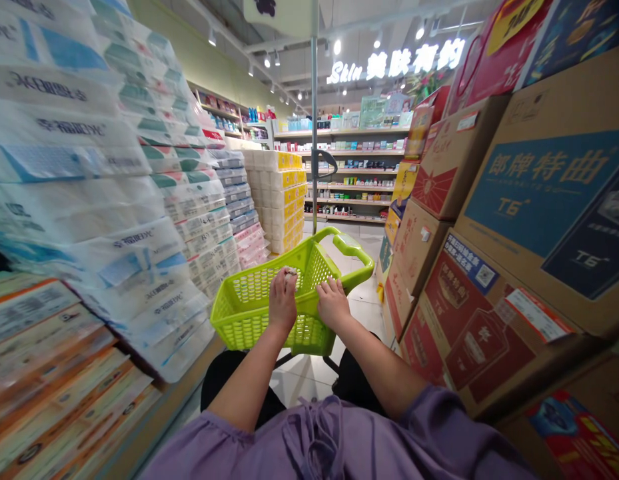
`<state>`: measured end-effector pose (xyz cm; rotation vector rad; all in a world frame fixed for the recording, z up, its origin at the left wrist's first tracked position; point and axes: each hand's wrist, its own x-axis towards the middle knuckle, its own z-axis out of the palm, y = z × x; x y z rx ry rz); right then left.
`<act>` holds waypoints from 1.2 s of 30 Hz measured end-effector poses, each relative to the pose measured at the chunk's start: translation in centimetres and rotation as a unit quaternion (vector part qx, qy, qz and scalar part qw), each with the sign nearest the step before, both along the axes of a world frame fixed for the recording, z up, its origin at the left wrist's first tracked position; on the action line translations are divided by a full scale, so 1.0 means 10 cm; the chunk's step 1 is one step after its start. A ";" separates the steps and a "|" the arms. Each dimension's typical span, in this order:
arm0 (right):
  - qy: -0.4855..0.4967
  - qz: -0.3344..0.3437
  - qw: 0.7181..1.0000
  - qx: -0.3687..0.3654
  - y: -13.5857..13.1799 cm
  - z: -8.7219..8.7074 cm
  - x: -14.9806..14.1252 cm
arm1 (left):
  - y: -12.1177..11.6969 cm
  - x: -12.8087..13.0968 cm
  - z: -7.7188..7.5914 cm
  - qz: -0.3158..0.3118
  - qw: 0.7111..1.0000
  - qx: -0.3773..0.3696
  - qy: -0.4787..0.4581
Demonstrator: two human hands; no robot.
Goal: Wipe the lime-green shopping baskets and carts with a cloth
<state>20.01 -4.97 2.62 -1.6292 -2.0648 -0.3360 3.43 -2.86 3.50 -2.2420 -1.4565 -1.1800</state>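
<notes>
A bright green plastic shopping cart with perforated basket walls stands crosswise in front of my legs, its handle up at the right. My left hand is raised over the basket's near rim, its fingers closed around a small, whitish, crumpled thing too small to name surely. My right hand lies over the near rim at the basket's right part, fingers curled over the edge. What is under its palm is hidden. The visible basket floor shows no goods.
Stacked tissue packs line the left side. On the right, cardboard cartons rise high beside the aisle. A metal pole stands beyond the cart, before shelves of small products. Pale floor tiles run between the stacks.
</notes>
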 end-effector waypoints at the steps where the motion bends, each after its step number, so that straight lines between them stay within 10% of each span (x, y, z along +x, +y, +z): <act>1: -0.001 0.000 1.000 -0.001 -0.01 0.01 -0.01 | 0.02 0.03 -0.03 -0.009 1.000 0.004 0.009; 8: -0.001 0.009 1.000 0.002 -0.07 0.03 -0.02 | 0.04 0.08 -0.44 -0.100 0.984 -0.077 0.127; 16: -0.004 0.008 1.000 0.000 -0.02 -0.02 -0.02 | 0.04 -0.17 -0.29 -0.013 0.981 -0.134 0.136; 36: -0.013 -0.002 0.999 -0.044 -0.06 0.05 -0.07 | 0.08 -0.41 -0.52 0.029 0.981 -0.136 0.134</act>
